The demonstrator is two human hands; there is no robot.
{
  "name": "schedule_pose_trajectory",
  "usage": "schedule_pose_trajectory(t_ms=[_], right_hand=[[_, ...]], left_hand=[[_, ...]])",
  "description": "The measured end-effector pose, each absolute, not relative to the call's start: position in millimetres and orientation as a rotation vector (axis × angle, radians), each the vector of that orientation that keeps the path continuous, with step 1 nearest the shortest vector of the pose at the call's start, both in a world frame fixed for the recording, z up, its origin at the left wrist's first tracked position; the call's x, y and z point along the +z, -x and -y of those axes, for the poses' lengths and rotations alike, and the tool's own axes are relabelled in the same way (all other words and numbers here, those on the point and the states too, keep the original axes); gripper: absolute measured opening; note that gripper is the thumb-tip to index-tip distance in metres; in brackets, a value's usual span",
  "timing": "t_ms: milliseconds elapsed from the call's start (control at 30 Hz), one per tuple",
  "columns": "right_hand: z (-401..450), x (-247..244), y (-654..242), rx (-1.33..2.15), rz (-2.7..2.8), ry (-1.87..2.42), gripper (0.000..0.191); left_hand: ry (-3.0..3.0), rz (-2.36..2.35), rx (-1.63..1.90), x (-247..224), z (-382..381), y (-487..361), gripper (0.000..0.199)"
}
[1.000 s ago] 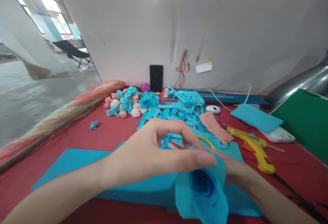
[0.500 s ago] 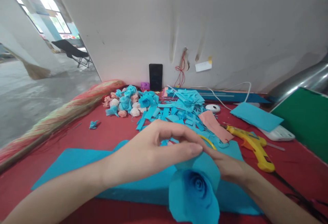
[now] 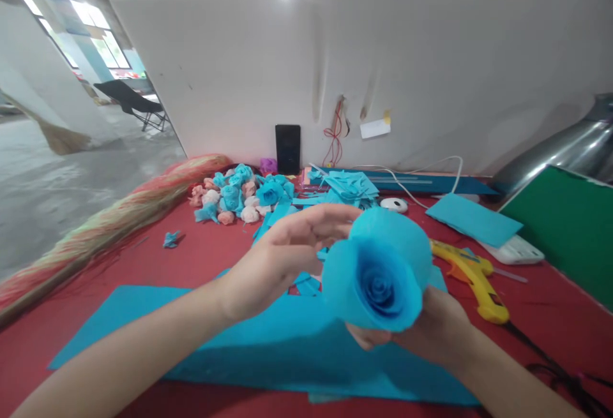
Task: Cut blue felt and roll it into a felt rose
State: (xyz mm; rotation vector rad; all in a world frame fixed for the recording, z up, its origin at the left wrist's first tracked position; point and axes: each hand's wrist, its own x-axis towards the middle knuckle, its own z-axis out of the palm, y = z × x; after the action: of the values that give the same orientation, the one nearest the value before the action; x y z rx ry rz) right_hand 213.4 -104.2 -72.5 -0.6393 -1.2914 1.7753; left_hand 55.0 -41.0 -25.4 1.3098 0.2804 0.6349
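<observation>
A blue paper rose [image 3: 380,284] with a tightly coiled centre and wide outer petals faces me, raised over a large blue paper sheet [image 3: 258,341]. My right hand [image 3: 438,332] is closed around its base from below and the right; the petals hide part of the grip. To the rose's left, my left hand [image 3: 282,255] is open and curved, thumb apart from the fingers. Its fingertips reach the back of the upper left petal; whether they touch it I cannot tell.
Finished paper flowers [image 3: 232,194] and blue scraps [image 3: 352,187] lie behind my hands on the red table [image 3: 201,258]. A yellow glue gun [image 3: 472,277] with its cable is on the right, beside a green board [image 3: 569,233]. A black phone [image 3: 288,149] leans on the white partition.
The rose has risen and turned more upright toward me. My left thumb and fingers have moved left and spread from the petal; my right hand now shows beneath the rose.
</observation>
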Motion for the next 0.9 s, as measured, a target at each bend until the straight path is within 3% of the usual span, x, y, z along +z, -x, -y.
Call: schedule_pose_trajectory(t_ms=[300,500,700,900], right_hand=[[114,-56,-205,1.989,1.036,0.281,0.035],[115,-62,-204,2.030,1.040,0.205,0.036],[116,-73,-201,2.018,1.024,0.219,0.035],[115,-80,-202,2.019,1.018,0.275,0.034]], left_hand=[[-1.301,-0.096,0.609,-34,41,-56,0.029],[-1.293,-0.064,0.620,-35,42,-60,0.044],[-1.358,-0.070,0.621,-30,47,-56,0.036],[-1.423,-0.127,0.588,-31,48,-52,0.046]])
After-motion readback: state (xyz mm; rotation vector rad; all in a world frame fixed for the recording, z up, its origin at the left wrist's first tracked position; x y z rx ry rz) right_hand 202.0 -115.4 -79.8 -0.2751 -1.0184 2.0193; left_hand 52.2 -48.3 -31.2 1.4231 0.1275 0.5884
